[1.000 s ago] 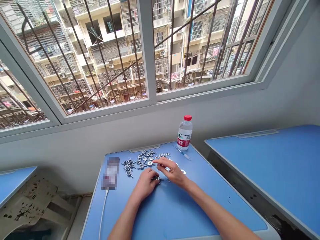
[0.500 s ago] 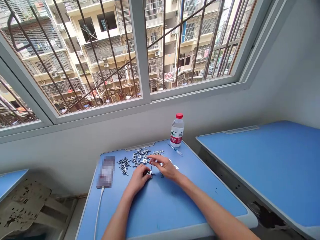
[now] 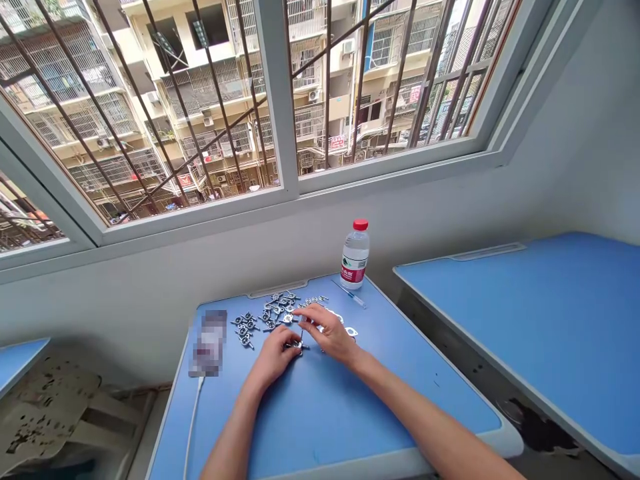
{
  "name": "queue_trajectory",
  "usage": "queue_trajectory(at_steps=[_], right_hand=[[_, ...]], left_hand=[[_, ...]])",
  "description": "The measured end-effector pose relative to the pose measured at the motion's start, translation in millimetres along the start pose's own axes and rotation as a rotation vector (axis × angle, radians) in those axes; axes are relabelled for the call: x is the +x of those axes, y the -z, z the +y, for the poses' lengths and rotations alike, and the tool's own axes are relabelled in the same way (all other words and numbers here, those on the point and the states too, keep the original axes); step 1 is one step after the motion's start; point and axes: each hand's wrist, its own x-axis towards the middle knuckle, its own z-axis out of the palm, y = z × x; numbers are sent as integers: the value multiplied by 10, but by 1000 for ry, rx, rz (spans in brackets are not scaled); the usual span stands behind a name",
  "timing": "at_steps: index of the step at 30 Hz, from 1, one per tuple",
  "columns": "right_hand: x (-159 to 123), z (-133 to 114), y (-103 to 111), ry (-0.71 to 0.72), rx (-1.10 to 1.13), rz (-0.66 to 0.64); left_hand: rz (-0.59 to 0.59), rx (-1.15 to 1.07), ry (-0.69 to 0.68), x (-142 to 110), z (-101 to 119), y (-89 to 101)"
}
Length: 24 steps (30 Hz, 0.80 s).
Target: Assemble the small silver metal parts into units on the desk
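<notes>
My left hand (image 3: pixel 276 353) is closed on a small metal fitting (image 3: pixel 300 346), holding it down on the blue desk (image 3: pixel 320 413); the fingers hide much of it. Above that fitting, my right hand (image 3: pixel 327 333) pinches a slim screwdriver (image 3: pixel 302 331). Its thin shaft stands nearly upright, with the tip down at the fitting. Just beyond my hands lies a loose cluster of similar metal fittings (image 3: pixel 277 308), and a smaller group (image 3: pixel 245 327) sits to the left. Flat pale metal pieces (image 3: pixel 351 331) lie by my right hand, partly covered by it.
A red-capped water bottle (image 3: pixel 355 255) stands at the back right corner, with a blue pen-like tool (image 3: pixel 353 295) beside it. A blurred phone (image 3: pixel 209 343) with a white cable (image 3: pixel 194 417) lies at left. Another blue desk (image 3: pixel 540 320) is across a gap, under a barred window.
The camera view has shifted slightly. Both hands keep nearly the same pose, the screwdriver still upright over the held fitting.
</notes>
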Motion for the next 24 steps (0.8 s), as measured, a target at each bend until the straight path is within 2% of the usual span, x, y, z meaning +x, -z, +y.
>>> queue_trajectory(at_steps=[10, 24], right_hand=[[22, 37, 7, -2, 51, 43], [30, -19, 33, 126, -11, -96]], left_hand=[[-22, 2, 16, 13, 15, 7], [-19, -9, 2, 10, 0, -5]])
